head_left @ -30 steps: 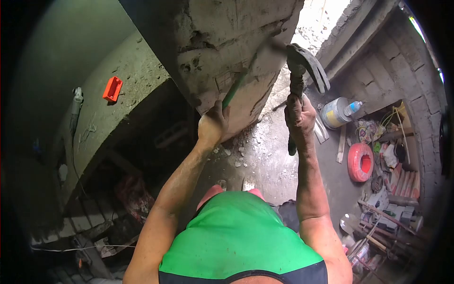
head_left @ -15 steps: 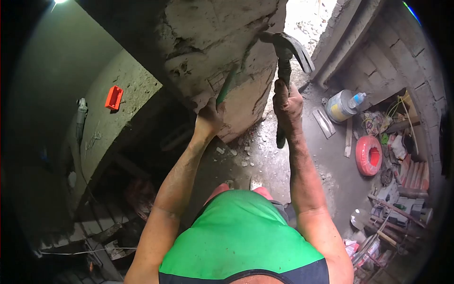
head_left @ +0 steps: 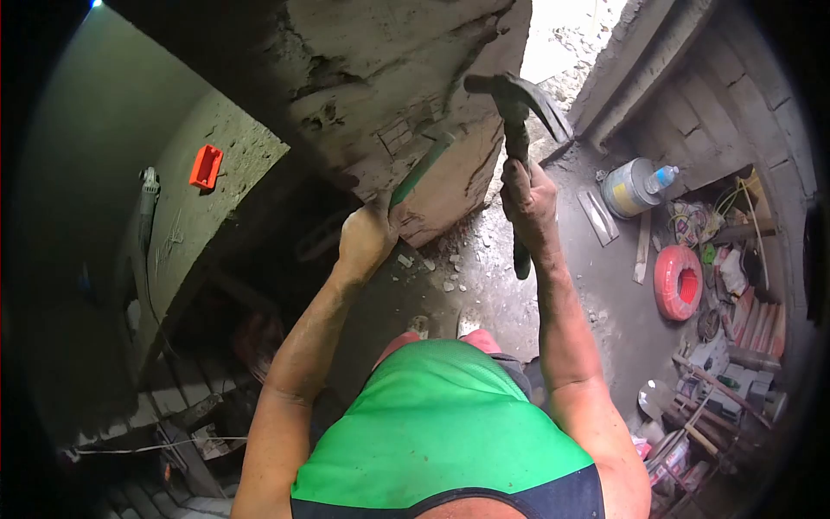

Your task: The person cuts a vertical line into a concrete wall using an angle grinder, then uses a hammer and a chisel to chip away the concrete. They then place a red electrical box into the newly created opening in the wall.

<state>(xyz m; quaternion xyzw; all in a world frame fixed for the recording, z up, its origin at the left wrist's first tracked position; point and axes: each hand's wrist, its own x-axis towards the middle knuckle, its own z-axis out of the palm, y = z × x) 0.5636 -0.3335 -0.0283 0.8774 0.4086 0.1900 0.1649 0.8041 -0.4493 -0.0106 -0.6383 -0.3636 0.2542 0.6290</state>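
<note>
My left hand (head_left: 367,240) is closed around the lower end of a green chisel (head_left: 418,176). The chisel slants up and to the right, close along the rough, chipped face of the concrete block (head_left: 458,186). In my right hand (head_left: 530,206) is a claw hammer (head_left: 516,125), gripped partway along its dark handle. Its head is up, with the claw curving to the right and the striking face to the left, above and apart from the chisel's upper end.
Rubble (head_left: 450,268) lies on the floor below the block. To the right stand a bucket (head_left: 629,188) with a water bottle (head_left: 661,179), a coil of red hose (head_left: 678,282) and piled tools. At left, an orange box (head_left: 206,167) and an angle grinder (head_left: 149,195) rest on a ledge.
My left hand and the chisel have moved down and left, and the chisel now lies at a lower slant. The hammer has come slightly down and left, its head turned a little.
</note>
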